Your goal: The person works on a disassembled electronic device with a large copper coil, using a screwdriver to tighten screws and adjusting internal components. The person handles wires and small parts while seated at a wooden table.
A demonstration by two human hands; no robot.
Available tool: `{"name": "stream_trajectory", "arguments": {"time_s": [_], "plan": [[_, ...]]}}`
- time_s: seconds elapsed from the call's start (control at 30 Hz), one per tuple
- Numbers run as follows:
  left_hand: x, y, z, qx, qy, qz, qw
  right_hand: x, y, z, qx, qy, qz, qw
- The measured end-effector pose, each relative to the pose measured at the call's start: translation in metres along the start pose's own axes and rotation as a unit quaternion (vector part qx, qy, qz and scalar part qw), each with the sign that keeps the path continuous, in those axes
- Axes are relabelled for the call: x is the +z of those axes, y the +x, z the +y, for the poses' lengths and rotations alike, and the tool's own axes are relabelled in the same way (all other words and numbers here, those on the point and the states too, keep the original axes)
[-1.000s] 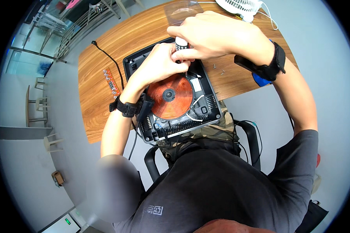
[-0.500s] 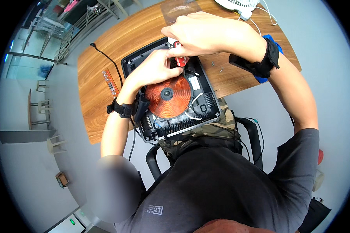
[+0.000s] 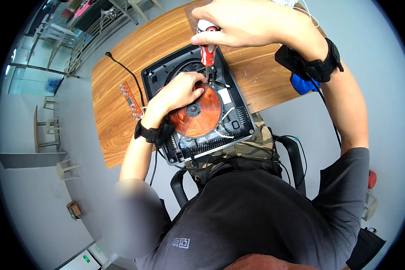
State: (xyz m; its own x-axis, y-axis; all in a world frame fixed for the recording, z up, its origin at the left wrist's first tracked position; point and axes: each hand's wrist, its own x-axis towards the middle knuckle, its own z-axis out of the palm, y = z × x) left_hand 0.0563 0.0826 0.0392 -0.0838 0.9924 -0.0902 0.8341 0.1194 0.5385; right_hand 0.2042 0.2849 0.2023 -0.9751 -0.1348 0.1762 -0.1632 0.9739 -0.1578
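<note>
An opened induction cooker (image 3: 243, 100) lies tilted across the table's near edge, its copper coil (image 3: 204, 118) exposed. My right hand (image 3: 231, 24) is closed around the top of a screwdriver (image 3: 208, 55) with a red and white handle. The screwdriver stands nearly upright over the far side of the coil, its shaft pointing down into the housing; what the tip meets is too small to tell. My left hand (image 3: 180, 92) rests over the coil's upper left, fingers bent together beside the shaft. Whatever lies between those fingertips is hidden.
Several small screws (image 3: 245, 73) lie on the wooden table (image 3: 117, 121) right of the cooker. To the left are an orange circuit board (image 3: 130, 101) and a black power cord (image 3: 121, 65) with a plug. A blue item (image 3: 303, 84) sits at the right edge, near a white fan partly hidden by my arm.
My right hand and the screwdriver have risen away from my left hand, showing more handle and the shaft. My left hand has shifted slightly down and right over the coil.
</note>
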Motion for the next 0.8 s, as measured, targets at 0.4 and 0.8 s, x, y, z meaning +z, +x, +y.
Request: {"name": "stream_trajectory", "arguments": {"time_s": [0.4,0.8], "plan": [[-0.003,-0.002,-0.004,0.024,0.049,0.011,0.998,-0.011,-0.012,-0.002,-0.002,0.011,-0.01,1.0],[0.01,0.083,0.03,0.111,0.105,0.064,0.986,-0.016,-0.076,0.044,0.099,0.013,-0.031,0.995]]}}
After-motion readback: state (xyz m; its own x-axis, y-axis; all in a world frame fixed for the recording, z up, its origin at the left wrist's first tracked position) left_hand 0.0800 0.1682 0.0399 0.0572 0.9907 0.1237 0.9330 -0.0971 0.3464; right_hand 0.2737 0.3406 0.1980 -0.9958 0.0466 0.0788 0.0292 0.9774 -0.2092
